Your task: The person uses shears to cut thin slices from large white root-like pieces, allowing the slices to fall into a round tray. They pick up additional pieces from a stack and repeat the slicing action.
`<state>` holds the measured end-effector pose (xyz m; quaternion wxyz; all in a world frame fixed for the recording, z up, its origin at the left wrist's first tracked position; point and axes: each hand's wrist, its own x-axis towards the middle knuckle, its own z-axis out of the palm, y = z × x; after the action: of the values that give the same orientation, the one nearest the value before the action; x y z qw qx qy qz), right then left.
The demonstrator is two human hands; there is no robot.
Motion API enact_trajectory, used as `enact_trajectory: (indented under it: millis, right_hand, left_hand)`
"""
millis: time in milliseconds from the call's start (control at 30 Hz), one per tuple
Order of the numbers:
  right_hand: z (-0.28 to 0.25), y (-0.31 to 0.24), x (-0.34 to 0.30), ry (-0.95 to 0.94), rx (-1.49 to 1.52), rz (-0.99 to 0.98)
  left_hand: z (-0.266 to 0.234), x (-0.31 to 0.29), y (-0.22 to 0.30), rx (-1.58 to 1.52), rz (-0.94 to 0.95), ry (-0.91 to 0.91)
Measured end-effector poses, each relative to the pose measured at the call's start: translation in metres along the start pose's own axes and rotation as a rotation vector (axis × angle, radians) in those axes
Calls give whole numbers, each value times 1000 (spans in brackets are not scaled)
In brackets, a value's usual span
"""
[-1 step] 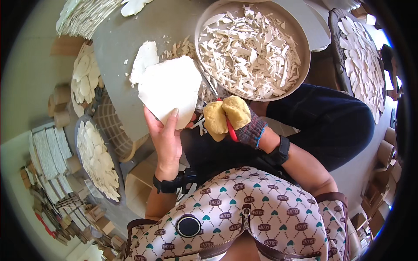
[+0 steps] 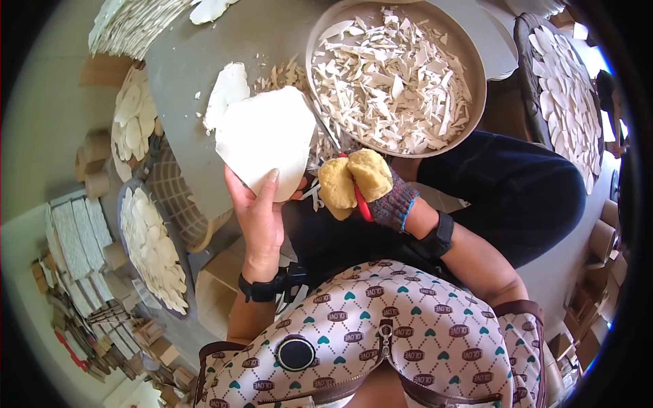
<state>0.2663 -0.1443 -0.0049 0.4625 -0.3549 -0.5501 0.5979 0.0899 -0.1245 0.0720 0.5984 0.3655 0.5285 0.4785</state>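
Observation:
My left hand (image 2: 260, 214) grips a flat white sheet piece (image 2: 265, 139) by its near edge, thumb on top and fingers underneath. The sheet has a rounded, tapering outline. In a knitted glove, my right hand (image 2: 394, 204) is closed around red-handled scissors (image 2: 365, 204), whose handles are wrapped in thick yellow foam (image 2: 337, 187). The blades point up and left, next to the sheet's right edge; whether they touch it I cannot tell. A ragged white piece (image 2: 228, 85) lies just beyond the sheet on the grey table (image 2: 180, 85).
Beyond my right hand stands a round tray (image 2: 480, 102) full of white offcuts (image 2: 394, 81). A stack of white sheets (image 2: 129, 34) is at the far left. White pieces cover round trays at left (image 2: 153, 248) and right (image 2: 564, 109). A woven basket (image 2: 173, 187) sits beside the table.

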Motion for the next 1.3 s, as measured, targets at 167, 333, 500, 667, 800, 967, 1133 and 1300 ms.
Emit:
enact_trajectory:
  millis: [167,333,500,667,800,967,1133,1300]
  right_hand:
    - [1,30,5,96,-26,-160]
    - [4,24,3,11,23,-13]
    - [6,19,-11,-44,111,187]
    - [8,22,-15,-76,-7,131]
    - [5,11,-6,-82,-47,51]
    - [-2,8,-3,-108,-245,-57]
    - [1,7,-9,-66,-55,184]
    - [-7,8,-4,-140,-515,-159]
  left_hand:
    - [-11,0,13,16,-98,-105]
    - [-31,4,2,-28,-53,-69]
    - [-30,12,-3,-100,56,184]
    - [-40,20,1,-71,26,131]
    - [-37,18,7,4,31,92]
    - [-35,17,6,42,-2,67]
    - [-30,15,1,36,3,144]
    - [-34,17,11,129,15,46]
